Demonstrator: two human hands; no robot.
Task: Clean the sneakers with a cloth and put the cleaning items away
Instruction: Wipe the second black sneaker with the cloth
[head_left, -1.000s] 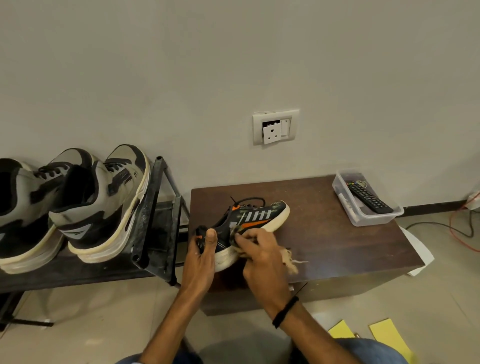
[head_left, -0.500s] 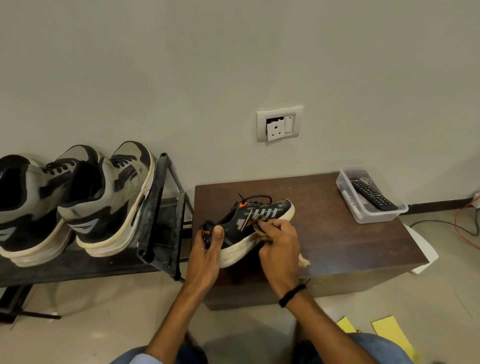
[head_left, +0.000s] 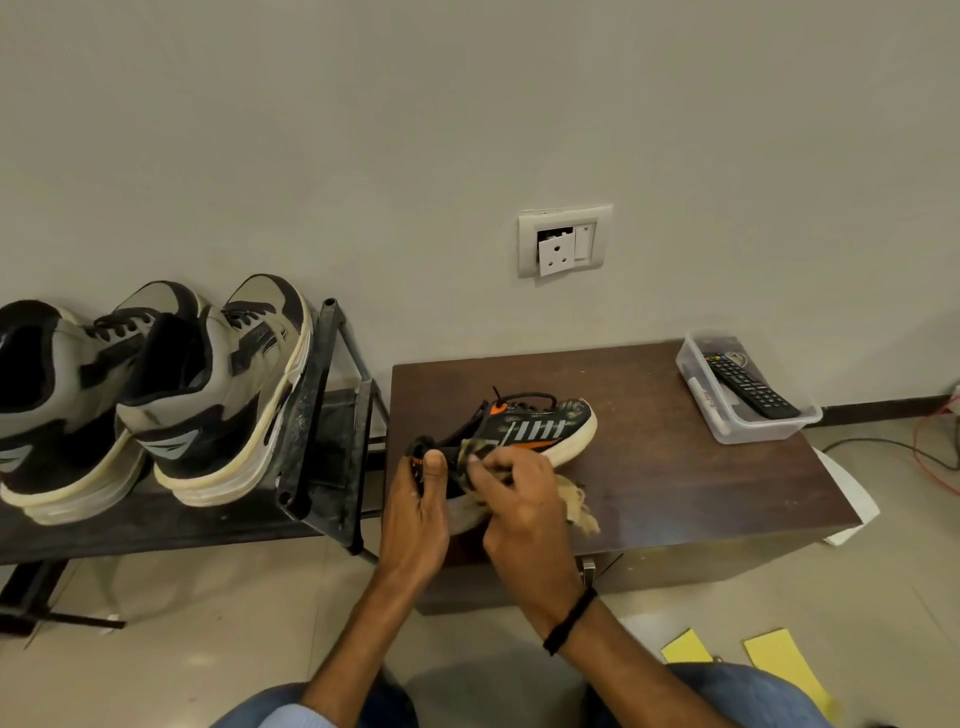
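A small black sneaker (head_left: 540, 428) with orange and white stripes and a white sole lies on its side over the dark wooden table (head_left: 675, 467), toe pointing right. My left hand (head_left: 418, 512) grips its heel, thumb up over the collar. My right hand (head_left: 519, 493) pinches a beige cloth (head_left: 576, 506) against the sneaker's side near the heel; the cloth's loose end hangs out to the right of the hand. The rear part of the sneaker's side is hidden by my right hand.
Two large beige-and-black high-top sneakers (head_left: 208, 395) stand on a black metal shoe rack (head_left: 317, 431) to the left. A clear plastic box (head_left: 748, 421) holding a remote sits at the table's far right corner. Yellow papers (head_left: 779, 662) lie on the floor; cables (head_left: 935, 452) run along the right wall.
My right hand slid the cloth along the sneaker's side toward the toe, then back toward the heel. The left hand kept its grip on the heel.
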